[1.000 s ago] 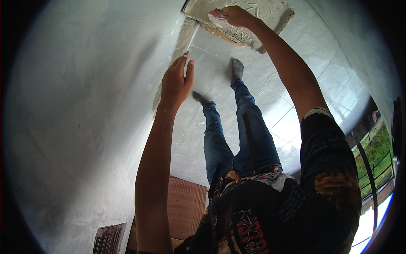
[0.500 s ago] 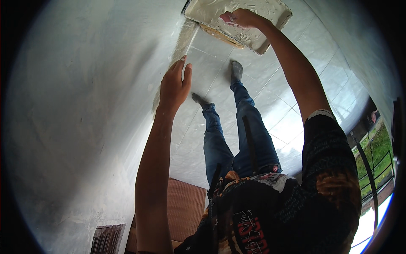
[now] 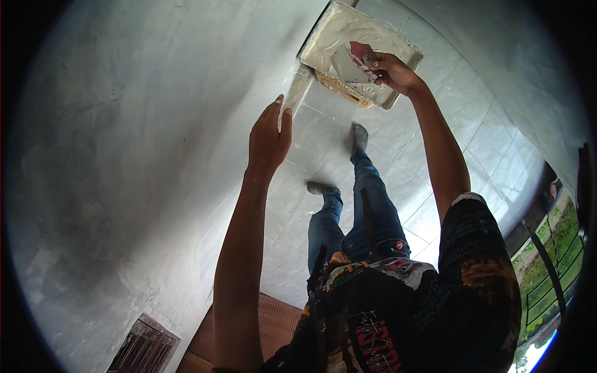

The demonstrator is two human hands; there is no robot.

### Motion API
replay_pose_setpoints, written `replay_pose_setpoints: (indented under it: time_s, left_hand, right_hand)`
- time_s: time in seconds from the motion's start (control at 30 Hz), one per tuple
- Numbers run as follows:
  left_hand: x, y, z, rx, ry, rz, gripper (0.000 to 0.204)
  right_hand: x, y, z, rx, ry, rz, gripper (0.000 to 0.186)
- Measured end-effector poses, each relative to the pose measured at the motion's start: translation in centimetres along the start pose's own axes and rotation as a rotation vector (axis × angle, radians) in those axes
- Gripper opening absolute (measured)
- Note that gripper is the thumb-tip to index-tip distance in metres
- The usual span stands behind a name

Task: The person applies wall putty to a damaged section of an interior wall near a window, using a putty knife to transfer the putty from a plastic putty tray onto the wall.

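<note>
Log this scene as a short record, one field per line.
Left hand: empty, fingers extended, near the grey wall; contact unclear
Right hand: gripping a flat pink tool smeared with pale paste
Tool position: over the tray
Tray contents: cream-coloured paste, its surface uneven
Floor: pale tiles
Clothing: blue jeans, dark printed shirt

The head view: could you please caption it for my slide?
Right hand holding a reddish scraper over a tray of pale paste.
</note>
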State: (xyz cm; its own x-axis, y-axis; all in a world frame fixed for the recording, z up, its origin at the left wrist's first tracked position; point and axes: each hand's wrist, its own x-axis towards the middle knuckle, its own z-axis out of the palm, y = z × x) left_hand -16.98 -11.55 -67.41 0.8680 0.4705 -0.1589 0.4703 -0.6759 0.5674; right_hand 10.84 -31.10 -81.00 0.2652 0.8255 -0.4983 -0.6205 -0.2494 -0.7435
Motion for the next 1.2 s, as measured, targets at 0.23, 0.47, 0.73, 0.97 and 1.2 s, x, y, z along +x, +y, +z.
replay_pose_setpoints:
  time_s: [0.23,0.47,0.73,0.97,1.2]
  left_hand:
    - [-4.2,5.0,-9.0,-0.013,0.215,0.126,0.042]
    - [-13.4,10.4,-20.3,0.034,0.489,0.302,0.041]
    - [-25.3,10.9,-31.2,0.258,0.864,0.533,0.042]
    - [-33.0,10.3,-37.9,0.368,1.131,0.596,0.045]
    - [-37.5,8.7,-44.2,0.501,1.368,0.628,0.05]
  right_hand:
    - [-9.0,-6.3,12.3,0.175,0.039,-0.312,0.039]
    - [-17.6,-9.0,25.1,0.201,0.002,-0.548,0.036]
    - [-23.7,-10.5,39.3,0.209,-0.08,-0.743,0.033]
    - [-27.6,-13.3,49.5,0.172,-0.279,-0.912,0.027]
    - [-30.3,-17.2,58.8,-0.001,-0.404,-1.032,0.027]
